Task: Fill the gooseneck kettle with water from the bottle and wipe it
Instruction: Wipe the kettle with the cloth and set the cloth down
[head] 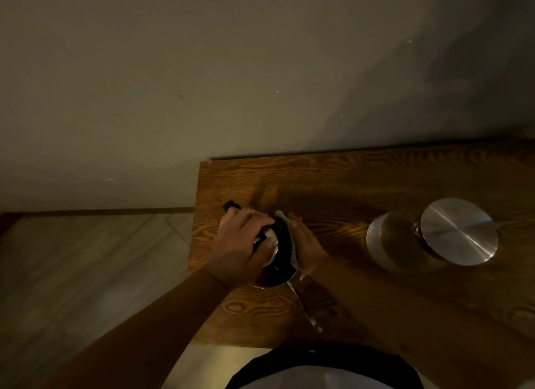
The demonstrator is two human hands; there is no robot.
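Both bare forearms reach in from the bottom edge toward the gooseneck kettle [279,255], which stands near the left end of the wooden table [362,186], its thin spout [304,304] pointing back toward the person. On top of the kettle, the left hand [243,244] lies curled over the lid, fingers bent down around it; a dark handle end [231,206] juts out past the knuckles. Against the kettle's right side, the right hand [307,244] is flattened, fingers straight and together, pressing a pale green cloth [291,238] to the dark wall; the cloth is pinned under the palm rather than pinched. Well apart to the right stands a clear glass vessel [390,238] with a round brushed-metal lid [459,231] beside it, touching or overlapping its rim; which cannot be told.
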